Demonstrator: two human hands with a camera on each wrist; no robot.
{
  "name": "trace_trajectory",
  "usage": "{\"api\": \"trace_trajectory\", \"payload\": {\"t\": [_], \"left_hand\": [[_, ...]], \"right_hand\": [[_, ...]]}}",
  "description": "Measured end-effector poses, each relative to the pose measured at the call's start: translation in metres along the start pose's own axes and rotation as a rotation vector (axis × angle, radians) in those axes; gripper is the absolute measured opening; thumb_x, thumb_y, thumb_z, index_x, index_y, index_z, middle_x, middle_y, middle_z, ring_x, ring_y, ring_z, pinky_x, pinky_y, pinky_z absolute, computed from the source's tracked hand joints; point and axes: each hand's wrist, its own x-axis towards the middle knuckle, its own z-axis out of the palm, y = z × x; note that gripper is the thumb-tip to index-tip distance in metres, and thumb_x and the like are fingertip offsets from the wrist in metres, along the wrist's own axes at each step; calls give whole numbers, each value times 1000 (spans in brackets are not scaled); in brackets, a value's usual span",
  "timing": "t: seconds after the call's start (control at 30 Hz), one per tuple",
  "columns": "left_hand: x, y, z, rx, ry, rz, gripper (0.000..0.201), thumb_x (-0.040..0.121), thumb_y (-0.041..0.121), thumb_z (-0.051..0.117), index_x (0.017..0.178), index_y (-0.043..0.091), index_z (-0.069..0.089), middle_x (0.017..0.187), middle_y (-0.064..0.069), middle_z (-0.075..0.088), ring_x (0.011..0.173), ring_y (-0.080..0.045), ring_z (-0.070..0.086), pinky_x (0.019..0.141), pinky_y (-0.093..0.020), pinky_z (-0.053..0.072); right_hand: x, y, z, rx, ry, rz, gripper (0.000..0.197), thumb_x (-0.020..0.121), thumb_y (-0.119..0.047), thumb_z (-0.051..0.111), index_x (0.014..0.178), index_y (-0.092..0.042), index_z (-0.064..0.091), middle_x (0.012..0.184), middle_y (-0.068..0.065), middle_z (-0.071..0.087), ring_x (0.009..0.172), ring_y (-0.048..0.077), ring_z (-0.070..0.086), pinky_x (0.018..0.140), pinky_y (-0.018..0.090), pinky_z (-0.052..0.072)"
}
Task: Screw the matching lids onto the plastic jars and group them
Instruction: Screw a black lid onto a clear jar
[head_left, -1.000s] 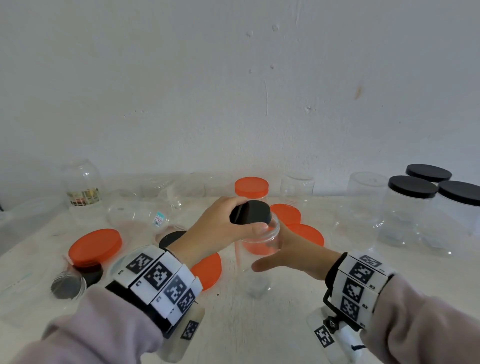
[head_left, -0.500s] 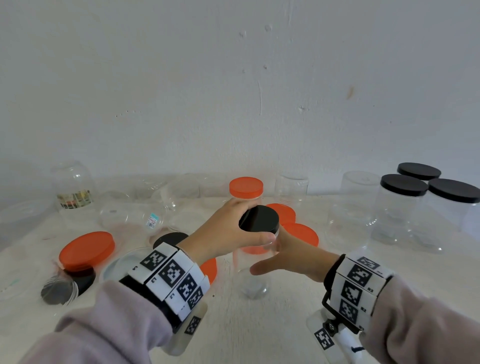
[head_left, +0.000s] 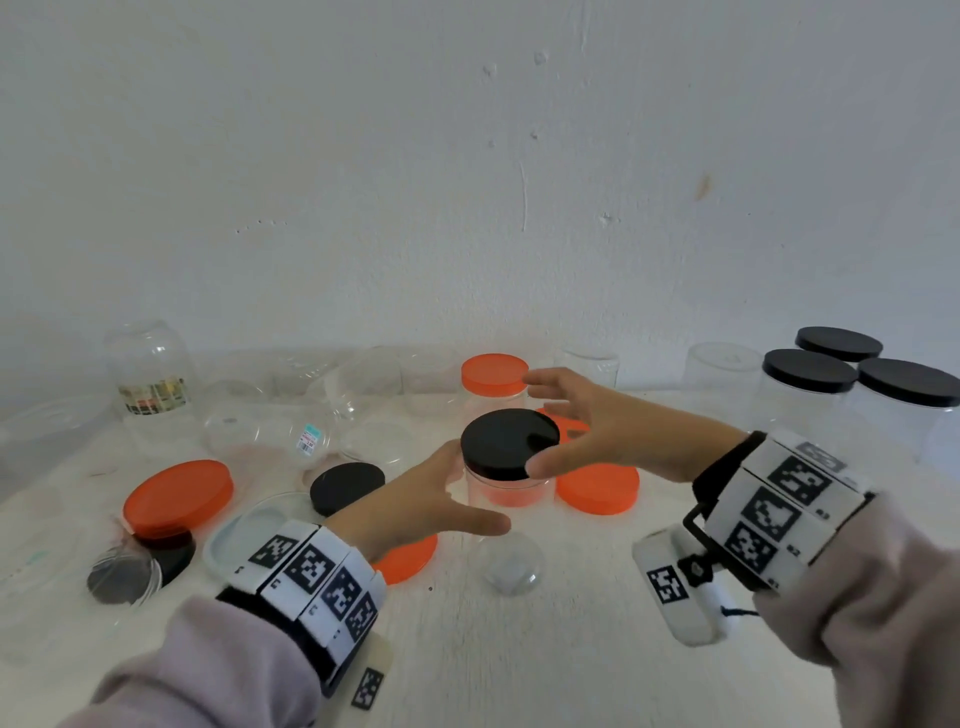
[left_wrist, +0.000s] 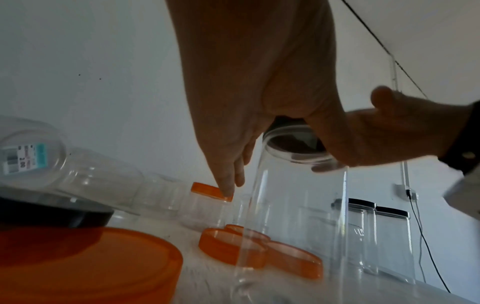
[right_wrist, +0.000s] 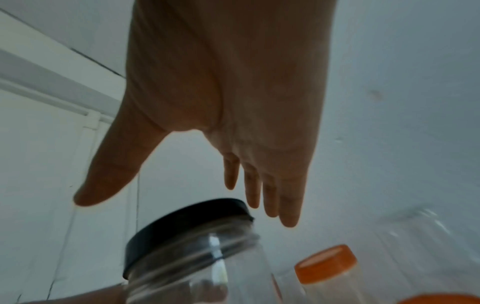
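A clear jar with a black lid stands upright on the white tabletop, and it serves as the landmark here. The left hand is at the jar's left side, fingers relaxed beside the wall below the lid's rim, thumb stretched across the front; whether they press the plastic cannot be told. The right hand hovers over the lid's right edge with fingers spread and straight, thumb near the rim, holding nothing; the right wrist view shows a clear gap between fingertips and lid.

Just right of the jar lies a loose orange lid, with another behind it. Behind the jar stands an orange-capped jar. Left of the jar lie a black lid and, farther left, a large orange lid. Far right of the jar three black-lidded jars stand grouped close together, with an uncapped clear jar beside them. In front of the jar the tabletop is bare, up to the sleeves.
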Motion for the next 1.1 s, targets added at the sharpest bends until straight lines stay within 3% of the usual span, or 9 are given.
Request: {"api": "trace_trajectory", "payload": {"t": [0.07, 0.13, 0.23, 0.3, 0.4, 0.53, 0.77, 1.1], "left_hand": [[2, -1, 6, -32, 0, 16, 91, 73, 32, 81, 145, 35, 26, 145, 16, 39, 134, -5, 34, 114, -36, 28], [4, -3, 12, -59, -5, 52, 88, 74, 31, 80, 143, 37, 26, 141, 19, 41, 130, -1, 37, 104, -21, 33], [5, -6, 18, -77, 4, 94, 89, 74, 31, 80, 143, 39, 25, 139, 23, 41, 128, 5, 37, 91, -11, 35], [6, -9, 19, -75, 30, 100, 90, 74, 32, 80, 145, 38, 24, 141, 20, 41, 130, 1, 37, 96, -14, 34], [6, -14, 19, -70, 51, 82, 94, 73, 35, 80, 146, 37, 21, 142, 16, 41, 131, -4, 38, 106, -24, 32], [7, -17, 18, -56, 61, 62, 94, 72, 40, 80, 145, 38, 21, 144, 13, 40, 131, -7, 38, 101, -23, 32], [10, -21, 19, -69, 54, 70, 95, 71, 43, 80, 145, 37, 21, 146, 14, 38, 133, -9, 37, 101, -23, 32], [12, -25, 20, -89, 62, 88, 94, 70, 44, 80, 144, 39, 23, 143, 18, 38, 129, -6, 37, 98, -19, 32]], "right_hand": [[6, -12, 1, -159, -15, -6, 90, 72, -43, 81, 144, -40, 27, 141, -22, 31, 134, 4, 29, 103, 24, 31], [12, -24, 6, -353, -46, 6, 88, 75, -48, 77, 146, -36, 27, 136, -21, 32, 124, 4, 35, 91, 17, 34], [20, -40, 12, -612, -97, 17, 78, 75, -52, 74, 140, -30, 36, 129, -15, 40, 116, 10, 44, 93, 27, 44], [25, -47, 15, -698, -128, 25, 71, 76, -51, 73, 135, -29, 41, 123, -12, 45, 113, 15, 49, 93, 33, 48], [29, -56, 16, -788, -161, 59, 78, 76, -51, 73, 142, -33, 35, 136, -10, 43, 122, 16, 45, 98, 36, 45], [33, -64, 16, -885, -202, 91, 79, 76, -51, 73, 143, -37, 33, 139, -10, 41, 125, 18, 43, 97, 36, 45], [35, -72, 13, -951, -260, 138, 81, 73, -47, 75, 142, -46, 32, 143, -7, 38, 116, 30, 56, 97, 42, 48], [35, -73, 11, -953, -285, 92, 77, 73, -47, 77, 139, -47, 37, 141, -13, 39, 129, 18, 40, 102, 40, 43]]}}
